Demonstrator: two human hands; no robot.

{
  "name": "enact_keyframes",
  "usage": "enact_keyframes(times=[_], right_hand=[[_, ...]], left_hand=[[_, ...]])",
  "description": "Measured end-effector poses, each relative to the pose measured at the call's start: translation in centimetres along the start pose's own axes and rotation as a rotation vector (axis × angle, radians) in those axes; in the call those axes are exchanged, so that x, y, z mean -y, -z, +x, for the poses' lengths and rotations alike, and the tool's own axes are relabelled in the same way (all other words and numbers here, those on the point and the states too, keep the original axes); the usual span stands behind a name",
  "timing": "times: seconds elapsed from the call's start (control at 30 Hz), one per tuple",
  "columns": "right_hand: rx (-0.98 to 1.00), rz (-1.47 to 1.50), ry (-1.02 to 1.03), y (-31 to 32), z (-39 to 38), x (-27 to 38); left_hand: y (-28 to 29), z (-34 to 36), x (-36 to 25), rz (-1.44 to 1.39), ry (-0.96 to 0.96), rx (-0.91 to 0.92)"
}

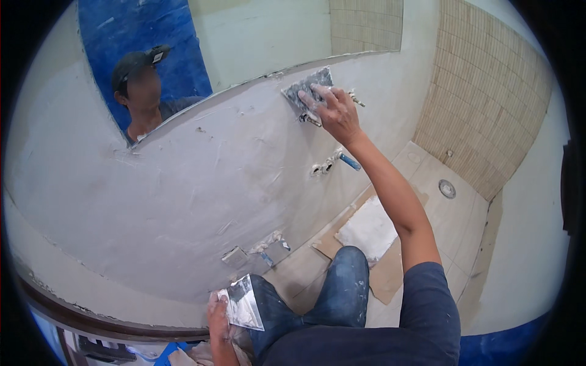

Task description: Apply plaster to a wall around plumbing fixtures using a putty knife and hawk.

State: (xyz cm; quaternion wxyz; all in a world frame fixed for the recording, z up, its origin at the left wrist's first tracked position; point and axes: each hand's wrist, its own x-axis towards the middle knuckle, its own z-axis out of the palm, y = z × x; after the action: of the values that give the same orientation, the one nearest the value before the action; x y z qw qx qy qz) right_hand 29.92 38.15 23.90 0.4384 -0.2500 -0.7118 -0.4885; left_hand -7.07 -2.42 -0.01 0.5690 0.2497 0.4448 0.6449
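Reaching up and forward, my right hand (339,117) grips a flat, plaster-smeared scraper blade (320,78). The blade lies against the pale plastered wall (177,195), just under the mirror's lower edge, and my fingers are spread over its back. Beside it, small pipe fittings (311,121) stick out of the wall. Low at my left, my left hand (218,314) is closed on the end of a wide metal putty knife (246,306). Its shiny blade rests near my left thigh, with whitish smears on it. The left fingertips are partly hidden.
Above the wall surface is a mirror (262,30) reflecting a person in a cap. Lower down are drain openings and a blue-capped pipe (349,161). Electrical boxes (274,249) sit near the floor. A white board (367,229) lies on cardboard (386,277); a round floor drain (447,188) is farther right.
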Motion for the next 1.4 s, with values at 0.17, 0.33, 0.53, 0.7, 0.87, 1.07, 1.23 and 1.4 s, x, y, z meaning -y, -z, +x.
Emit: enact_keyframes(times=[0.17,0.33,0.53,0.7,0.87,1.07,1.23,1.4], right_hand=[[0.010,0.045,-0.111,2.6,-0.1,0.6],[-0.150,-0.001,-0.083,1.2,2.5,0.3],[-0.147,-0.091,0.004,-0.2,2.4,0.1],[-0.143,-0.105,-0.028,0.3,2.5,1.1],[-0.143,-0.060,-0.080,0.6,2.3,1.5],[-0.107,-0.053,-0.070,0.7,2.6,1.5],[-0.012,-0.022,-0.022,0.9,2.5,0.4],[0.056,-0.070,0.145,0.8,0.4,-1.9]], left_hand=[[-0.4,0.2,0.4,-0.033,-0.007,-0.037],[-1.0,0.3,-0.1,-0.012,-0.011,0.008],[-1.1,-0.2,-0.3,0.007,-0.022,-0.032],[-0.1,-0.5,-0.2,-0.023,-0.025,-0.039],[0.1,-0.3,0.5,-0.039,-0.018,-0.083],[0.2,-0.4,0.5,-0.045,-0.020,-0.071],[0.4,-0.1,0.7,-0.021,-0.005,-0.073],[-0.3,0.2,0.5,-0.024,-0.002,-0.049]])
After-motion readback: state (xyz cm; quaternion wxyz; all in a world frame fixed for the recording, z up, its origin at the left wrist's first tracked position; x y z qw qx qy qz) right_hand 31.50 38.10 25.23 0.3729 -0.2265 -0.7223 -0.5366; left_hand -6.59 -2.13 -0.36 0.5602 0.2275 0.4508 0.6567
